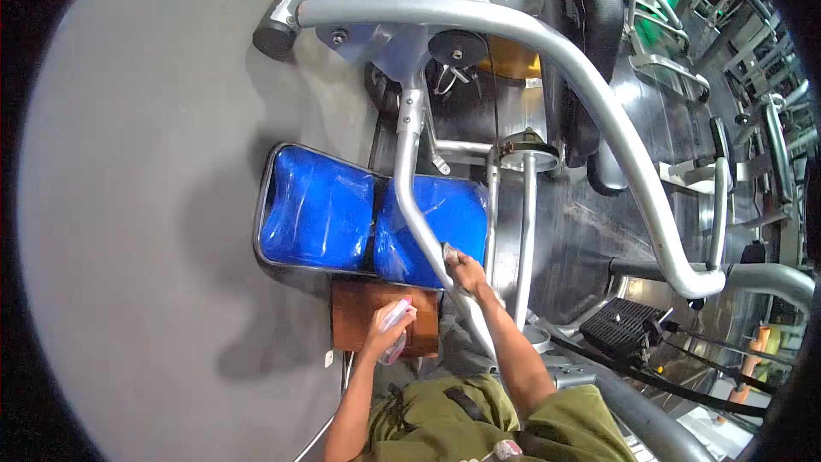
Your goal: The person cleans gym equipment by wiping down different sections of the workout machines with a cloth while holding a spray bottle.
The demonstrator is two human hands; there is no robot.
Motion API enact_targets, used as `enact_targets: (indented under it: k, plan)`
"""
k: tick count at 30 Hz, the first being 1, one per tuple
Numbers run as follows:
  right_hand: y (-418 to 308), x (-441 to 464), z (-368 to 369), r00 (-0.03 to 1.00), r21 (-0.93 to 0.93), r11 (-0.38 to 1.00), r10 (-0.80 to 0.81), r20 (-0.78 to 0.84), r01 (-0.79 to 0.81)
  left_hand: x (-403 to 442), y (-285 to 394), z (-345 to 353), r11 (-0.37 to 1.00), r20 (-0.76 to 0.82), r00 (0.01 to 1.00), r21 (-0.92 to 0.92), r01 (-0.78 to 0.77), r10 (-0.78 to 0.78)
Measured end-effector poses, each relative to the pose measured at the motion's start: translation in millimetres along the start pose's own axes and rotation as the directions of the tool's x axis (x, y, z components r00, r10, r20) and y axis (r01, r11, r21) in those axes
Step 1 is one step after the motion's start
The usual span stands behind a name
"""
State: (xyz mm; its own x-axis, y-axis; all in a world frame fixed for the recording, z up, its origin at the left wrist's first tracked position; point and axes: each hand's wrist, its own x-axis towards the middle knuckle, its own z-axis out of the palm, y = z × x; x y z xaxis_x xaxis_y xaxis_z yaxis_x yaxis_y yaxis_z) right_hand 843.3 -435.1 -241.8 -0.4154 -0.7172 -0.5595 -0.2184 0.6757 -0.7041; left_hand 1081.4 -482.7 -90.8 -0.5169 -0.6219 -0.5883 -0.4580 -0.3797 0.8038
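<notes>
My left hand (381, 330) is closed around a clear plastic bottle (395, 315) with pink on it, held above a brown wooden surface (349, 304). My right hand (467, 274) grips a pale cloth (450, 253) against the bent silver tube (417, 218) of a gym machine. Most of the cloth is hidden under the fingers. Behind that tube stands a chair with a blue seat (440, 205) and blue backrest (321, 210), both covered in clear plastic film.
A thick curved silver bar (590, 77) arches overhead and to the right. Black pads (599, 8) hang at the upper right. A black ridged pedal (614, 325) sits at the lower right. More gym machines line the right side, and a grey wall (145, 205) fills the left.
</notes>
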Motion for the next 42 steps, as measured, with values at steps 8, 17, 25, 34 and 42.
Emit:
enact_targets:
  k: [8, 17, 25, 34, 42]
  plan:
    - [-5, -14, -26, 0.991, -0.168, 0.985, 0.067, 0.119, -0.047, 13, 2, -9, 0.995, -0.006, 0.995, 0.009, -0.1, 0.1]
    - [-9, -6, -11, 1.0, -0.101, 0.995, 0.01, 0.008, -0.009, 17, 7, -18, 0.999, 0.017, 0.998, -0.005, -0.053, 0.053]
    - [-25, -10, 10, 0.958, -0.048, 0.978, -0.208, -0.197, 0.202, 15, -3, -21, 0.998, 0.038, 0.997, -0.036, -0.058, 0.06]
    - [-4, -70, -3, 0.852, -0.597, 0.669, -0.521, 0.047, 0.442, 10, -20, -39, 0.997, 0.032, 0.996, -0.013, -0.077, 0.078]
    - [-35, -50, 20, 0.849, -0.676, 0.595, -0.522, 0.084, 0.434, -15, -25, -43, 0.99, -0.034, 0.994, -0.101, -0.103, 0.1]
